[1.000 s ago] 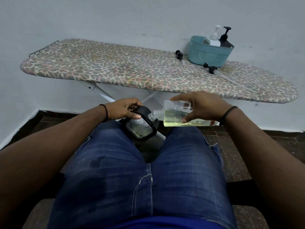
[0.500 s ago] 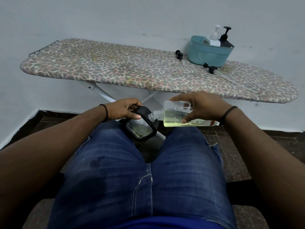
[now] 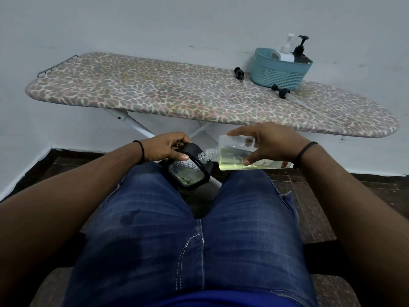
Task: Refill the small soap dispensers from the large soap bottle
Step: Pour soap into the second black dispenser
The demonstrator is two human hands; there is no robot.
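My right hand (image 3: 267,144) grips the large clear soap bottle (image 3: 232,159), which lies on its side with yellow soap pooled along its lower wall. Its open neck points left and touches the top of a small black-framed dispenser (image 3: 188,170). My left hand (image 3: 167,148) holds that dispenser by its upper left corner, above my left knee. A little greenish soap shows through the dispenser's clear face. A white pump dispenser (image 3: 285,52) and a black pump dispenser (image 3: 300,53) stand in the teal basket (image 3: 280,73) on the ironing board.
The ironing board (image 3: 177,94) with a leopard-print cover spans the view ahead, against a white wall. Two loose black pump heads (image 3: 239,73) (image 3: 280,90) lie beside the basket. My jeans-clad thighs fill the foreground; dark tiled floor lies below.
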